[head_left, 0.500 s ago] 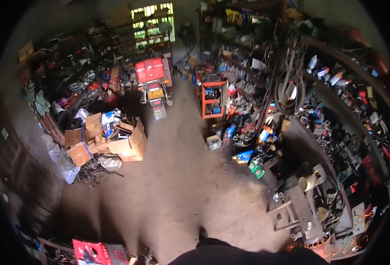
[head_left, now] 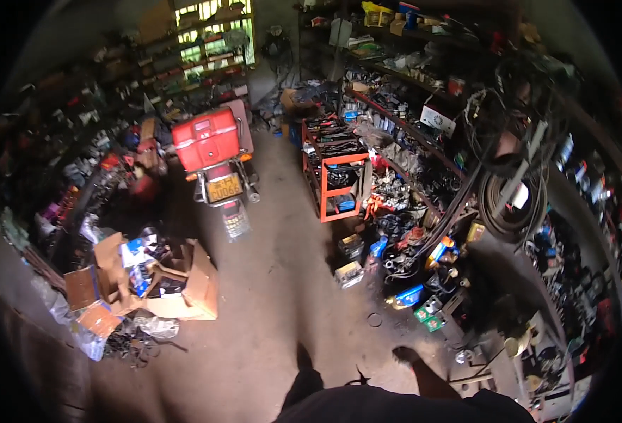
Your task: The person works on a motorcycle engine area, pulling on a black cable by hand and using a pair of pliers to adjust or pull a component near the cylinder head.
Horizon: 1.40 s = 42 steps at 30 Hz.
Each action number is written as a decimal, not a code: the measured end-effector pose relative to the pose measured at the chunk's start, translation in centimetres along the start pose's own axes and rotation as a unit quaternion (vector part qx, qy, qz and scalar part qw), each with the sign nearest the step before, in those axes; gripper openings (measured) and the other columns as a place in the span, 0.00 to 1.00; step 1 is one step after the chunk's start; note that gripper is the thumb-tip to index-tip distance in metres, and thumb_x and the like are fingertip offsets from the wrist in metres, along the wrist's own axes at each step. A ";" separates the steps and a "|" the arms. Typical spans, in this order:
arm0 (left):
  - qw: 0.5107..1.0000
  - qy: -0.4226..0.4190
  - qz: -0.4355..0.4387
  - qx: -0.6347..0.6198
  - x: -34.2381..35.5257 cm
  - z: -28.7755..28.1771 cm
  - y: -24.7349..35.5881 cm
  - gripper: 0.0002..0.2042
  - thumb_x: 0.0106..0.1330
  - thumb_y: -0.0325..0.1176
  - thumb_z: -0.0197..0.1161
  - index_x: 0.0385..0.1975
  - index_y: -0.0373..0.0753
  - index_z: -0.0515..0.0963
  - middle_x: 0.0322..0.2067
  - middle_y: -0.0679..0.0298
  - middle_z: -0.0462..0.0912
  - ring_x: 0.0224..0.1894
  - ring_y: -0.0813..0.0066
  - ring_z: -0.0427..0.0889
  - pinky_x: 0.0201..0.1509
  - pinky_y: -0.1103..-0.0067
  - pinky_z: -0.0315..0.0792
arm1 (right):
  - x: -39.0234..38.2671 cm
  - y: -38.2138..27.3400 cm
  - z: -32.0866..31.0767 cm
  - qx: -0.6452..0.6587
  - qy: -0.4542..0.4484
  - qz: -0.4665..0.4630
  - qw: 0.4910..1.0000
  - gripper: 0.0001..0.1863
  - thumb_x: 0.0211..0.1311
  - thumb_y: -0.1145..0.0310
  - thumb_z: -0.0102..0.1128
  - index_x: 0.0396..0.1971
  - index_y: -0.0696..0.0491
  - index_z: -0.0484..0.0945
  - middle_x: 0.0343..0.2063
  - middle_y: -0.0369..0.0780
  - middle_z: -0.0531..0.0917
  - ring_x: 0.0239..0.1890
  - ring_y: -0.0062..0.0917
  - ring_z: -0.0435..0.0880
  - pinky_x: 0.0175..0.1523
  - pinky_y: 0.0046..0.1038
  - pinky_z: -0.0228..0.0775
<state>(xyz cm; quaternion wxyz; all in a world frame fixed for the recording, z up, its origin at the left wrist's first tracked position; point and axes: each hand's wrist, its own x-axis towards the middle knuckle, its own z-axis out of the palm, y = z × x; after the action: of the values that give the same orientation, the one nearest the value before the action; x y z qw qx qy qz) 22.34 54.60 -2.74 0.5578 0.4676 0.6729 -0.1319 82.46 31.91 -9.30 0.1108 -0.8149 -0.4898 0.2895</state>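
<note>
My right hand (head_left: 405, 354) shows low in the picture, dark and blurred, at the end of a bare forearm. It hangs over the floor, and its fingers cannot be made out. Nothing can be seen in it. Nearest to it in the picture are a blue bottle (head_left: 406, 297) and a green-and-white carton (head_left: 429, 315) on the floor. My left hand is out of view. Dark clothing covers the bottom edge, with one foot (head_left: 304, 358) showing ahead of it.
Ahead stands a motorcycle with a red top box (head_left: 206, 138); an orange tool cart (head_left: 342, 190) is to its right. Open cardboard boxes (head_left: 201, 285) sit at left. Crowded shelves (head_left: 402, 74) line the walls. Coiled hoses (head_left: 497, 225) hang at right.
My view has moved forward, so the motorcycle, cart and boxes look larger and lower. The red box at lower left has left the picture. My right forearm has come into view.
</note>
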 end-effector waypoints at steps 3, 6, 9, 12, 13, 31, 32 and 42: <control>1.000 0.021 0.020 0.009 8.2 -8.4 10.7 0.06 0.65 0.36 0.61 0.31 0.42 0.79 0.22 0.65 0.79 0.22 0.72 0.76 0.27 0.72 0.72 | -1.0 0.9 0.6 0.072 -0.152 0.199 0.965 0.16 0.71 0.57 0.55 0.42 0.55 0.81 0.33 0.42 0.86 0.35 0.33 0.85 0.40 0.37 0.78; 0.995 0.044 0.089 -0.031 16.9 -17.6 23.7 0.06 0.65 0.36 0.61 0.29 0.43 0.79 0.22 0.65 0.79 0.22 0.72 0.76 0.26 0.72 0.72 | -1.4 -1.2 -2.1 0.193 -0.154 0.371 0.895 0.15 0.69 0.57 0.56 0.39 0.54 0.82 0.31 0.43 0.86 0.34 0.33 0.85 0.40 0.37 0.78; 0.961 0.025 0.217 -0.170 23.8 -25.6 39.8 0.07 0.65 0.36 0.61 0.27 0.43 0.79 0.21 0.65 0.79 0.21 0.72 0.76 0.26 0.72 0.71 | 3.0 -3.4 -3.6 0.278 -0.125 0.447 0.841 0.14 0.68 0.58 0.56 0.36 0.54 0.82 0.29 0.43 0.85 0.33 0.33 0.85 0.39 0.37 0.78; 0.937 0.025 0.287 -0.197 22.9 -25.4 58.5 0.06 0.68 0.34 0.63 0.35 0.39 0.77 0.25 0.64 0.79 0.23 0.75 0.76 0.26 0.78 0.71 | 9.3 -6.0 -4.2 0.328 -0.101 0.494 0.798 0.14 0.66 0.58 0.56 0.33 0.54 0.82 0.27 0.44 0.85 0.32 0.33 0.86 0.38 0.37 0.78; 0.933 0.001 0.296 -0.206 26.4 -26.6 60.1 0.06 0.68 0.33 0.63 0.35 0.39 0.77 0.26 0.64 0.79 0.24 0.75 0.76 0.27 0.78 0.72 | 13.3 -6.5 -3.9 0.338 -0.109 0.487 0.797 0.14 0.65 0.58 0.56 0.32 0.53 0.82 0.26 0.44 0.85 0.31 0.33 0.86 0.38 0.37 0.78; 0.941 -0.145 0.305 0.007 49.8 -27.1 123.0 0.12 0.71 0.39 0.60 0.39 0.36 0.79 0.30 0.63 0.81 0.31 0.74 0.79 0.35 0.76 0.76 | 76.2 -13.3 -41.8 0.563 0.346 0.191 0.726 0.17 0.75 0.57 0.53 0.51 0.52 0.81 0.40 0.34 0.84 0.40 0.17 0.82 0.43 0.24 0.76; 0.939 -0.146 0.309 0.021 52.3 -27.6 126.5 0.12 0.71 0.39 0.59 0.40 0.36 0.80 0.31 0.63 0.82 0.31 0.74 0.80 0.35 0.76 0.77 | 77.8 -13.5 -41.1 0.509 0.396 0.219 0.733 0.13 0.75 0.56 0.53 0.43 0.50 0.79 0.34 0.33 0.81 0.34 0.18 0.79 0.38 0.24 0.72; 0.927 -0.099 0.339 0.124 66.3 -35.1 149.8 0.14 0.72 0.42 0.56 0.41 0.37 0.79 0.30 0.65 0.82 0.29 0.75 0.79 0.35 0.76 0.76 | 80.7 -25.7 -28.2 0.653 0.322 0.580 0.366 0.15 0.60 0.69 0.50 0.15 0.43 0.60 0.10 0.31 0.62 0.09 0.20 0.59 0.13 0.28 0.47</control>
<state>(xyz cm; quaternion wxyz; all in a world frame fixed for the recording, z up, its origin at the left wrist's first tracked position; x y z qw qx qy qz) 120.59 190.22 2.87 0.5705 0.7180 0.3937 -0.0628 108.44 117.15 -3.88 0.5623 -0.6034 0.5175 0.2276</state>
